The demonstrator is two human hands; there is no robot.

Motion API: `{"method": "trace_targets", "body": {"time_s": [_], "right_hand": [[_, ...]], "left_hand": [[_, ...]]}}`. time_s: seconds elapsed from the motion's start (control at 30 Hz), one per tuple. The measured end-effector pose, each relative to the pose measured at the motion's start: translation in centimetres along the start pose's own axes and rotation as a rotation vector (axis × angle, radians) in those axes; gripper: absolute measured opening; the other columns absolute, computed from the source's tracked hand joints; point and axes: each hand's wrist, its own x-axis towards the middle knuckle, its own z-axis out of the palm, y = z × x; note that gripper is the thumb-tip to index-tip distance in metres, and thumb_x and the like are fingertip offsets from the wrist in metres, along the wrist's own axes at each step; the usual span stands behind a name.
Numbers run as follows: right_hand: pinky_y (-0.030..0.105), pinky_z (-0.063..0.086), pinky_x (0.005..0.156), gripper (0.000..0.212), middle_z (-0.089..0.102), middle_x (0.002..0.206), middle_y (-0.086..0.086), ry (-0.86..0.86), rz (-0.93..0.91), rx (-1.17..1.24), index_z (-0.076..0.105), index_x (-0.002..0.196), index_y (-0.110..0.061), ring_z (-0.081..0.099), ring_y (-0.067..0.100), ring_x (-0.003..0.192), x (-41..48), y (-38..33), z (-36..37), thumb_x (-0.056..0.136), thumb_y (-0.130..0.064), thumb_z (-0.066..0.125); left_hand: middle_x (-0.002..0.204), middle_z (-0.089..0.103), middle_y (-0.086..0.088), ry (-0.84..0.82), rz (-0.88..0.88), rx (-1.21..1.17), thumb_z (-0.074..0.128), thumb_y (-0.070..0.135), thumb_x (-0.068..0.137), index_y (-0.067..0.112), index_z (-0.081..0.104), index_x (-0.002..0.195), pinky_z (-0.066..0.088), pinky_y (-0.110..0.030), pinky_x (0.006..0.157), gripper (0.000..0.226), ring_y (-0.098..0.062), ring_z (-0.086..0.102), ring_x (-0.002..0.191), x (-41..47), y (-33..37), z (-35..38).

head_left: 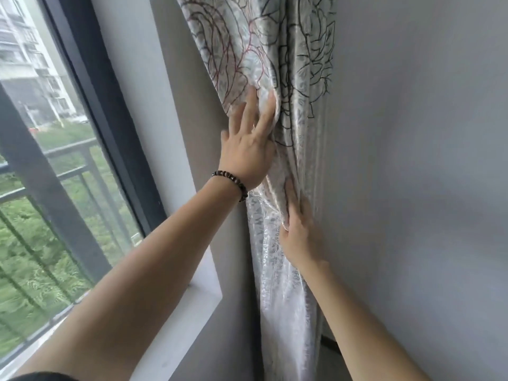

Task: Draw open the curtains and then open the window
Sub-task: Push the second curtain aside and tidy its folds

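Curtain (277, 86) gathered against the wall beside the uncovered window (55, 149).
Left hand (247, 149) and right hand (301, 235) are pressed flat, fingers spread, holding nothing; folds are best bunched tight before the window is reached.

No text, label, brand, number or sign can be read anywhere in view.

curtain (275, 59): glossy patterned cloth | wall (412, 133): smooth matt paint | window frame (90, 78): dark matt metal
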Motion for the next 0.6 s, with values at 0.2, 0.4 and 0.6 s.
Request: {"method": "trace_targets", "body": {"time_s": [0.2, 0.4, 0.6], "right_hand": [[0.044, 0.058, 0.064, 0.103, 0.037, 0.161, 0.009, -0.006, -0.005, -0.014, 0.015, 0.16, -0.033, 0.066, 0.043, 0.109, 6.2, 3.9, 2.3, 0.078, -0.005, 0.069], [0.041, 0.058, 0.064, 0.105, 0.015, 0.168, 0.0, -0.069, 0.028, -0.039, -0.014, 0.156, -0.045, 0.065, 0.036, 0.112, 12.7, 8.7, 4.9, 0.088, -0.013, 0.06], [0.048, 0.06, 0.082, 0.106, 0.008, 0.17, 0.005, -0.054, 0.014, -0.056, -0.022, 0.154, -0.043, 0.041, 0.033, 0.142, 20.5, 14.2, 7.2, 0.092, -0.011, 0.059]], "left_hand": [[0.165, 0.002, -0.006, 0.013, -0.003, -0.025, 0.035, 0.017, 0.088, 0.033, 0.005, 0.153, 0.029, -0.07, 0.106, 0.073, -0.033, 0.009, 0.147, 5.5, -1.2, 6.0], [0.166, -0.003, -0.004, 0.043, -0.008, -0.052, 0.035, 0.018, 0.095, 0.034, 0.0, 0.154, 0.023, -0.067, 0.111, 0.071, -0.031, 0.006, 0.15, 11.1, -2.1, 12.4], [0.165, -0.001, -0.01, 0.121, 0.014, -0.052, 0.039, 0.015, 0.093, 0.028, 0.004, 0.155, 0.023, -0.065, 0.112, 0.073, -0.033, 0.01, 0.149, 18.6, -2.8, 20.7]]}}
